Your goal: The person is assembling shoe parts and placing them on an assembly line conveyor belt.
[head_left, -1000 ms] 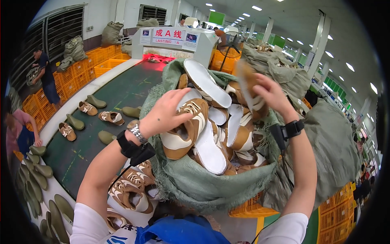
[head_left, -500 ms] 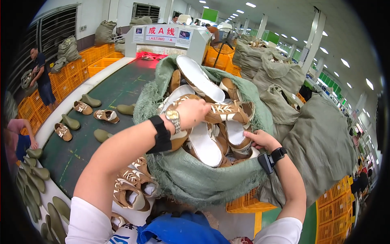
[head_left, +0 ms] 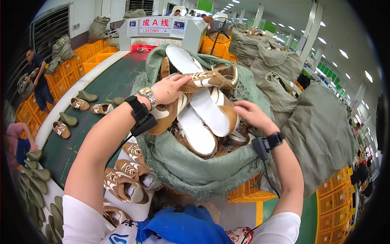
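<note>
A green woven sack (head_left: 195, 175) gapes in front of me, heaped with brown sneakers with white trim. My left hand (head_left: 164, 90) closes on the end of a laced brown sneaker (head_left: 211, 79), which lies sideways across the top of the heap. Below it, a sneaker with its white sole up (head_left: 209, 112) slants toward the right. The fingers of my right hand (head_left: 255, 116) are bent against the brown end of that upturned sneaker. Another white-soled sneaker (head_left: 197, 136) lies beside it, nearer to me.
On the left runs a green conveyor belt (head_left: 93, 130) with sneakers and olive shoe lasts (head_left: 68, 118). Several brown sneakers (head_left: 124, 185) stand beside the sack. Large grey sacks (head_left: 321, 138) and orange crates (head_left: 335, 209) line the right. Two people are at the far left.
The laced sneaker and my left hand have shifted up and left. My right hand has moved up, and the upturned sneaker near it now lies higher on the heap.
</note>
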A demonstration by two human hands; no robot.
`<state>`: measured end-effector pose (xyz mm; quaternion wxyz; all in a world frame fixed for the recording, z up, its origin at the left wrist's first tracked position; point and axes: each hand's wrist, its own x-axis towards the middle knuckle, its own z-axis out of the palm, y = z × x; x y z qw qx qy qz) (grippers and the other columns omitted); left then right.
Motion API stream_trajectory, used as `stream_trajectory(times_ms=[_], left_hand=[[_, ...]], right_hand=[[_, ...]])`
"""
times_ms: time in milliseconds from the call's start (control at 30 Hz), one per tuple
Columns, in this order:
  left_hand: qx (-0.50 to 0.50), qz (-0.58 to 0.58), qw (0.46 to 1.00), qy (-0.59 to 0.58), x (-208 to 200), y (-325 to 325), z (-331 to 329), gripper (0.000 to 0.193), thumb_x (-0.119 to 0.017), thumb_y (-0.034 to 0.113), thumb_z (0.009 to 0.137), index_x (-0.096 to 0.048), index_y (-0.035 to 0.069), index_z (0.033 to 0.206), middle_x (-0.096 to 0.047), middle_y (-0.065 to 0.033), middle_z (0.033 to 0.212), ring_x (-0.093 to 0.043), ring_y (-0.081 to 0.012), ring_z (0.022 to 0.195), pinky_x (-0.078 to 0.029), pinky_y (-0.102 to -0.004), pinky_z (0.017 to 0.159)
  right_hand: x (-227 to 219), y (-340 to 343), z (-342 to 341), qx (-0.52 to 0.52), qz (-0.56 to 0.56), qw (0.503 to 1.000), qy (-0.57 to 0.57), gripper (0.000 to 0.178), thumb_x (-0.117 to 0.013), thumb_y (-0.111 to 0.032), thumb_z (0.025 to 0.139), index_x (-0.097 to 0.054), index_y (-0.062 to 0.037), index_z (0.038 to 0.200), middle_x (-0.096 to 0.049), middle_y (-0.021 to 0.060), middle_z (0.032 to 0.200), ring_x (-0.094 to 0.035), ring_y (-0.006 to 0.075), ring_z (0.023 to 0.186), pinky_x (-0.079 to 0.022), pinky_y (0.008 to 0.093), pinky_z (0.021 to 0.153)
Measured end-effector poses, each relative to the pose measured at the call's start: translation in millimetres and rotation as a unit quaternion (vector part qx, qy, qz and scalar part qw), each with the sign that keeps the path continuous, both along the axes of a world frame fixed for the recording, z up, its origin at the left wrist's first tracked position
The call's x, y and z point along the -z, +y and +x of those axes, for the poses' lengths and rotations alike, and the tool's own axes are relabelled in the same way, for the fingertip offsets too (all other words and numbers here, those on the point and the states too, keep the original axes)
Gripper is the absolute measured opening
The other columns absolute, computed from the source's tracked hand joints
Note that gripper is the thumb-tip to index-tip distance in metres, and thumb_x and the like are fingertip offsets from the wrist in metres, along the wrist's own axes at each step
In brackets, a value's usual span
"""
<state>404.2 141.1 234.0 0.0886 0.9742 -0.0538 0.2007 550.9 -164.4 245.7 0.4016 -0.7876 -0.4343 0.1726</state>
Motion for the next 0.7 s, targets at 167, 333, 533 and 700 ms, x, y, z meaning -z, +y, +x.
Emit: stream_trajectory(times_ms=[167,333,533,700], left_hand=[[-0.001,0.050,0.998,0.023,16.8,3.6,-4.1,0.066,-0.056,0.018,0.081,-0.028,0.019,0.140,-0.037,-0.0141,0.136,-0.040,-0.0402,0.119,-0.036,-0.0435,0.100],[-0.006,0.058,0.998,0.026,15.1,-7.0,-4.5,0.067,-0.056,0.019,0.080,-0.029,0.022,0.140,-0.035,-0.0144,0.138,-0.038,-0.0423,0.119,-0.035,-0.0453,0.101],[-0.030,0.111,0.993,-0.020,16.1,-17.8,-20.6,0.067,-0.059,0.017,0.076,-0.034,0.023,0.138,-0.037,-0.0137,0.136,-0.038,-0.0392,0.120,-0.038,-0.0461,0.097],[0.009,0.093,0.993,-0.075,-10.8,-46.8,-35.9,0.081,-0.071,0.023,0.069,-0.030,0.016,0.139,-0.039,-0.0132,0.132,-0.036,-0.0344,0.122,-0.033,-0.0490,0.099]], right_hand=[[54.0,-77.2,5.4,0.020,-0.307,0.931,-0.197,0.047,-0.066,-0.038,0.071,-0.060,-0.0058,0.106,-0.063,0.0205,0.102,-0.060,0.0351,0.097,-0.047,0.0368,0.084],[27.1,-84.4,-17.4,0.166,-0.163,0.933,-0.275,0.020,-0.061,-0.019,0.069,-0.059,-0.0112,0.086,-0.064,0.0151,0.081,-0.062,0.0349,0.080,-0.049,0.0409,0.073],[-97.4,-96.6,-68.5,0.379,0.165,0.727,-0.549,0.024,-0.056,-0.004,0.073,-0.057,-0.0114,0.095,-0.063,0.0127,0.076,-0.062,0.0328,0.072,-0.047,0.0401,0.064],[-124.6,-126.9,-44.9,0.410,0.218,0.715,-0.522,0.023,-0.047,-0.002,0.075,-0.057,-0.0070,0.095,-0.062,0.0100,0.076,-0.060,0.0215,0.067,-0.046,0.0318,0.063]])
